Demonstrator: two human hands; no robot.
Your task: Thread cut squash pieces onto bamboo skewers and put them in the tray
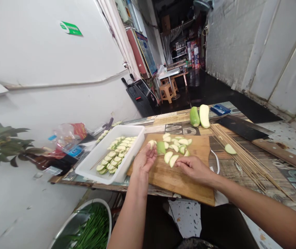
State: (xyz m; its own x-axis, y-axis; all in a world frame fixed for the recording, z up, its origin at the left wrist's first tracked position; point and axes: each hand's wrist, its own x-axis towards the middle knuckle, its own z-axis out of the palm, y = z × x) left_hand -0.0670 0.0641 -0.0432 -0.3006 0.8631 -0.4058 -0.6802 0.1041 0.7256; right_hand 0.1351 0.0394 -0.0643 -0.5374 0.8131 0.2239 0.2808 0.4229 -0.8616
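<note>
Near the left edge of the wooden cutting board point(160, 176), my left hand point(145, 159) holds a pale squash slice point(152, 143) between thumb and fingers, palm partly turned up. Over the middle of the board, my right hand point(193, 167) is closed in a pinch. Two squash slices point(171, 159) sit in line at its fingertips, apparently on a bamboo skewer, though the stick is mostly hidden by the fingers and slices. Several loose squash slices point(181, 141) with green rims lie scattered on the far half of the board, beyond both hands.
Left of the board, a white plastic tray point(122, 173) contains rows of skewered slices point(118, 154). Bamboo skewers point(246, 160), a cleaver point(241, 128) and a squash half point(204, 116) lie to the right. Below left stands a metal basin point(108, 211) of green stalks point(93, 224).
</note>
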